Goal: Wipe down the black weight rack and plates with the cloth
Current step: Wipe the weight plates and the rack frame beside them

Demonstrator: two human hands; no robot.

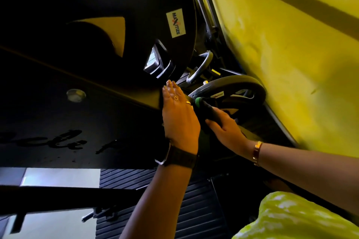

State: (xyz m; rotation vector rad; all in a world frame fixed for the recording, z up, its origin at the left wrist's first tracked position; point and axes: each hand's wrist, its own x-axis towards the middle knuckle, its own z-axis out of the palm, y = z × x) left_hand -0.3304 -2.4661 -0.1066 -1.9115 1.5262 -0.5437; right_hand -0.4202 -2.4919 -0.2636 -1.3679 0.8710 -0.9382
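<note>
1. Head view, where things lie: the large black plate (116, 48) fills the upper left. A smaller plate (242, 83) sits behind it, close to the yellow wall (291, 44). The grey bars (206, 6) running up beside the wall look like part of the rack, though most of it is lost in shadow.
2. Head view, the cloth: the right hand (227, 130) has its grip closed round the dark, green-edged cloth (208, 111). The bunched end of the cloth meets the near rim of the smaller plate.
3. Head view, the other hand: the left hand (179, 110) holds nothing. Its fingers are straight and it lies flat against the lower edge of the large plate, probably steadying it.
4. Doing it well:
   - Keep that flat hand bracing, so the plate does not swing under pressure.
   - Open the cloth out a little; a tight wad probably cleans only a narrow strip.
   - Follow the rim round in one direction, then work into the recessed face and the cut-outs.
5. Care: the gap between the two plates is tight and dark, so fingers could get pinched there. Lead with the cloth, not the knuckles.
</note>
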